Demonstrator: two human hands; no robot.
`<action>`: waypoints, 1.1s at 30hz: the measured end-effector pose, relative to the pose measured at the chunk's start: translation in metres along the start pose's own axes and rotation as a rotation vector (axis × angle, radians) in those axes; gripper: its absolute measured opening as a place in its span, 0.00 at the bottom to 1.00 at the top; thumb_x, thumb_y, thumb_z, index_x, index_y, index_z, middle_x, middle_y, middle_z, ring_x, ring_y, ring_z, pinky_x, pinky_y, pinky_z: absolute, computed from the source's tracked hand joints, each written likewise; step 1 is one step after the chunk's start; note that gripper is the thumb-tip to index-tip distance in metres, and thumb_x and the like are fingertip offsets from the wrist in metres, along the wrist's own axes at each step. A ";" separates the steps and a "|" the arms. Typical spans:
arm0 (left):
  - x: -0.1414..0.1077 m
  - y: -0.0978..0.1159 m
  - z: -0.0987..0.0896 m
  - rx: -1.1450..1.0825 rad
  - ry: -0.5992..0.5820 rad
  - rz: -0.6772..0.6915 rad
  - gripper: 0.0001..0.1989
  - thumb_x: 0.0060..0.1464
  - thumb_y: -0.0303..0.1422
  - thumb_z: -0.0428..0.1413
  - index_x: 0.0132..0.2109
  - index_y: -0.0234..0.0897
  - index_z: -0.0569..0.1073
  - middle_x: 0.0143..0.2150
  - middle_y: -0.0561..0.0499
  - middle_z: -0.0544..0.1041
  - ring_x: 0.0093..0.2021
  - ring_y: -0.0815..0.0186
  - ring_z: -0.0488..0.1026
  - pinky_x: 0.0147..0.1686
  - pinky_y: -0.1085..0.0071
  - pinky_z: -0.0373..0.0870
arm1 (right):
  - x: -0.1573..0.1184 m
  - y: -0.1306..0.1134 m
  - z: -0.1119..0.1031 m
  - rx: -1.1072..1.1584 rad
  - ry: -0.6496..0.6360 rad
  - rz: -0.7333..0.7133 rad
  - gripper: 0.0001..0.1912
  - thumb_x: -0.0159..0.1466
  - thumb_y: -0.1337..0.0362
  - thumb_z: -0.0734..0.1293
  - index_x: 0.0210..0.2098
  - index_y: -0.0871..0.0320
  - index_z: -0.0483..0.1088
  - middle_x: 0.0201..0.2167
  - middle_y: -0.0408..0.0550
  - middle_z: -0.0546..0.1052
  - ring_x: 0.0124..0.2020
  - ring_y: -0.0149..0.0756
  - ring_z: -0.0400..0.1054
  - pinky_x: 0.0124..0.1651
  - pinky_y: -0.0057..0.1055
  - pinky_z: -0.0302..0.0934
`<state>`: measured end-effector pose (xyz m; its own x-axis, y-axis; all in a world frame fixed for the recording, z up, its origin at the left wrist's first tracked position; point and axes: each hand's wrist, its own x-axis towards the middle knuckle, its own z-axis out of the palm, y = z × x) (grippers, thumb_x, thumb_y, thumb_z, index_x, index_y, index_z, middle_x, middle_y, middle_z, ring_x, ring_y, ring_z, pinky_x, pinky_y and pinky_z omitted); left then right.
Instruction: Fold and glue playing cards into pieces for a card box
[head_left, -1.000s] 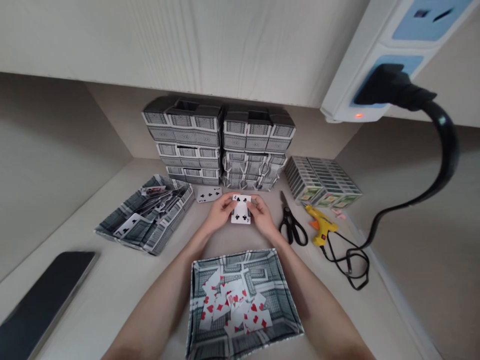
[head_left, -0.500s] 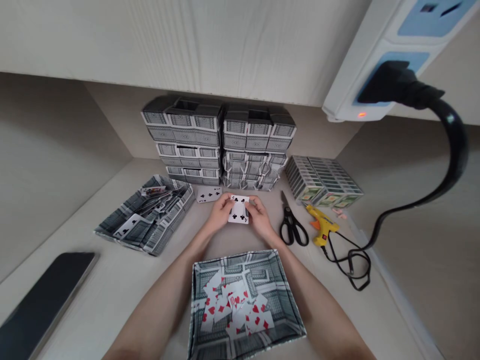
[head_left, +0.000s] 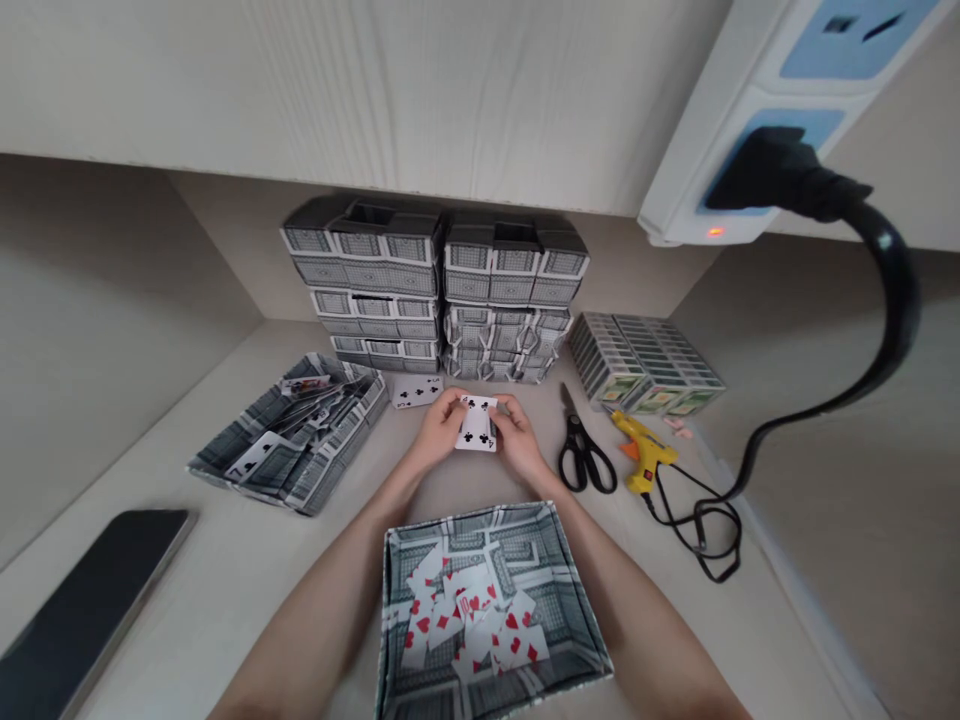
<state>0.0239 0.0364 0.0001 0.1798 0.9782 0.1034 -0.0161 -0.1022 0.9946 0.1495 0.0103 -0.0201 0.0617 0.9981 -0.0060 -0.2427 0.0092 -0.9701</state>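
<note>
A four of clubs playing card is held face up between my two hands over the middle of the desk. My left hand pinches its left edge, and my right hand grips the right edge, thumbs on top. Whether more cards lie beneath it I cannot tell. Just behind my left hand a three of clubs lies flat. Between my forearms stands an open box made of cards, with several red-suit cards in it. A second card box at the left holds a loose heap of cards.
Stacked card-built boxes stand against the back wall. To the right lie black scissors, a yellow glue gun with its cord, and a block of card packs. A phone lies front left. A power strip hangs upper right.
The view has shifted very slightly. Both hands stay in place on the four of clubs, with the fingers and card moved only a little.
</note>
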 end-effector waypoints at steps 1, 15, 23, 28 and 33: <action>0.000 0.000 0.000 0.007 0.000 0.005 0.04 0.48 0.31 0.48 0.32 0.35 0.65 0.21 0.57 0.63 0.22 0.73 0.59 0.21 0.78 0.56 | 0.000 -0.001 0.000 0.010 -0.002 0.009 0.12 0.54 0.55 0.62 0.35 0.53 0.60 0.23 0.38 0.64 0.23 0.30 0.60 0.26 0.26 0.58; -0.004 -0.002 -0.003 0.075 -0.013 0.090 0.06 0.46 0.27 0.46 0.29 0.35 0.68 0.23 0.56 0.67 0.23 0.73 0.62 0.23 0.78 0.58 | -0.004 -0.010 0.005 0.125 0.006 0.055 0.05 0.50 0.63 0.63 0.26 0.54 0.61 0.21 0.37 0.65 0.22 0.29 0.59 0.23 0.24 0.54; -0.005 0.003 -0.001 0.065 -0.003 0.066 0.08 0.44 0.26 0.46 0.27 0.34 0.70 0.21 0.56 0.67 0.21 0.73 0.61 0.21 0.79 0.56 | -0.004 -0.017 0.002 0.234 -0.032 0.137 0.06 0.47 0.66 0.64 0.24 0.55 0.60 0.16 0.35 0.64 0.15 0.26 0.56 0.15 0.23 0.51; -0.005 0.003 -0.002 0.088 -0.002 0.065 0.08 0.44 0.26 0.47 0.28 0.34 0.71 0.19 0.57 0.67 0.20 0.75 0.60 0.20 0.79 0.55 | -0.003 -0.017 -0.005 0.279 -0.104 0.246 0.08 0.48 0.66 0.64 0.29 0.56 0.62 0.11 0.33 0.61 0.07 0.22 0.48 0.07 0.20 0.33; -0.004 -0.001 -0.004 0.128 -0.031 0.077 0.09 0.44 0.27 0.47 0.29 0.33 0.73 0.22 0.55 0.70 0.21 0.75 0.61 0.20 0.79 0.56 | 0.001 -0.018 -0.012 0.372 -0.238 0.334 0.12 0.51 0.63 0.61 0.35 0.60 0.64 0.12 0.37 0.66 0.05 0.23 0.52 0.06 0.20 0.31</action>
<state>0.0197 0.0336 -0.0015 0.2130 0.9608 0.1772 0.0943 -0.2007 0.9751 0.1656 0.0106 -0.0060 -0.2877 0.9362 -0.2020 -0.5397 -0.3327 -0.7733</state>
